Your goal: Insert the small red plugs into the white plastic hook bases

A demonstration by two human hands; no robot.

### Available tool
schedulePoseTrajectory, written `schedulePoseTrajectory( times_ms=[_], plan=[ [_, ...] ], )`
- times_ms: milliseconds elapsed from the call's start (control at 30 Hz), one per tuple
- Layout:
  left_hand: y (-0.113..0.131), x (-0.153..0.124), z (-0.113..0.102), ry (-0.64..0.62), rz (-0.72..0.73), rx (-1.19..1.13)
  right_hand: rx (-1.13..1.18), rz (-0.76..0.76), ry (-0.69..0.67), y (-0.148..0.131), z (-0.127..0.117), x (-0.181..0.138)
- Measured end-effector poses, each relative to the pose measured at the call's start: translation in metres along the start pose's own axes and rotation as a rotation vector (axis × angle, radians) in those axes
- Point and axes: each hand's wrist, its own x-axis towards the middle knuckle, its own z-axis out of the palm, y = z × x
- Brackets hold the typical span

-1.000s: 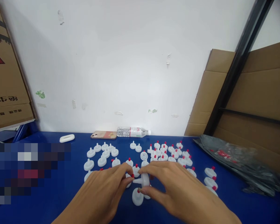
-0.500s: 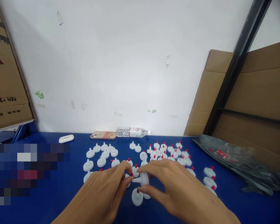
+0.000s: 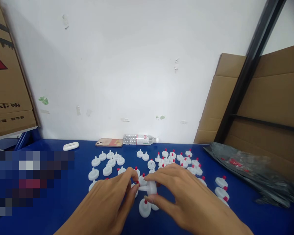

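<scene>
My right hand (image 3: pixel 183 195) pinches a white disc-shaped plastic part (image 3: pixel 151 188) between thumb and fingers, its thin stem pointing left. My left hand (image 3: pixel 112 202) pinches a small red cap (image 3: pixel 138 184) right at the tip of that stem. Both hands hover just above the blue table (image 3: pixel 63 209). Directly below them lies another white disc with a red cap (image 3: pixel 145 209). Several more white discs, some red-capped (image 3: pixel 183 161) and some plain (image 3: pixel 107 161), are spread over the table behind my hands.
A phone (image 3: pixel 109 142) and a lying water bottle (image 3: pixel 139 139) rest against the white wall. A small white case (image 3: pixel 71 146) sits at the left. A dark plastic bag (image 3: pixel 250 169) lies right, before cardboard (image 3: pixel 264 101). A blurred patch covers the left.
The hands hold almost the same pose; the view has shifted slightly, and the left fingers sit a touch closer to the stem tip.
</scene>
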Motion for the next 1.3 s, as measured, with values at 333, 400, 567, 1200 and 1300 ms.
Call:
schedulePoseTrajectory(
  times_ms=[333, 400, 567, 1200, 1300],
  plan=[
    [0.0004, 0.0018, 0.0003, 0.015, -0.002, 0.024, -0.027, -0.018, 0.036, -0.0012, -0.0002, 0.0023],
    [0.0001, 0.0016, 0.0004, 0.027, -0.008, 0.026, -0.041, -0.024, 0.053, -0.0016, -0.0005, 0.0017],
    [-0.0003, 0.001, 0.0015, 0.023, -0.007, 0.026, -0.031, -0.016, 0.047, -0.0028, -0.0012, 0.0011],
    [0.0026, -0.0013, -0.0031, 0.148, 0.087, 0.053, -0.023, -0.009, 0.004, -0.0068, -0.0048, 0.0045],
    [0.0036, -0.002, -0.0037, 0.162, 0.071, 0.063, -0.023, -0.025, 0.027, -0.0061, -0.0043, 0.0049]
  ],
)
